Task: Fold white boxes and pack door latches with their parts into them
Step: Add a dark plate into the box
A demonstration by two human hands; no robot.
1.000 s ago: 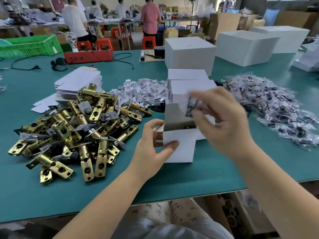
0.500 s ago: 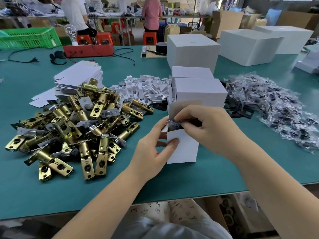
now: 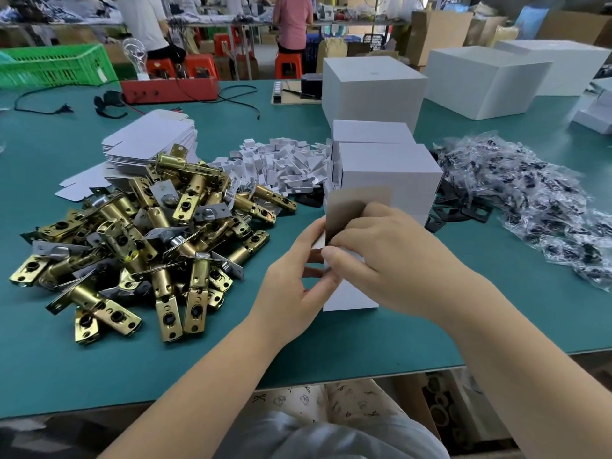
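Both hands are on the small white box [image 3: 351,293] standing at the table's [image 3: 231,352] near edge: left hand [image 3: 294,279] pinching its side, right hand [image 3: 384,256] curled over the open top, flap [image 3: 354,207] upright. Thin card, looks light and easily creased, so hold the corners, not the panels.

- Bare left hand [image 3: 294,276] and right hand [image 3: 384,260], forearms uncovered, no sleeves in view.
- Pale printed trousers [image 3: 347,402] with small dark motifs.
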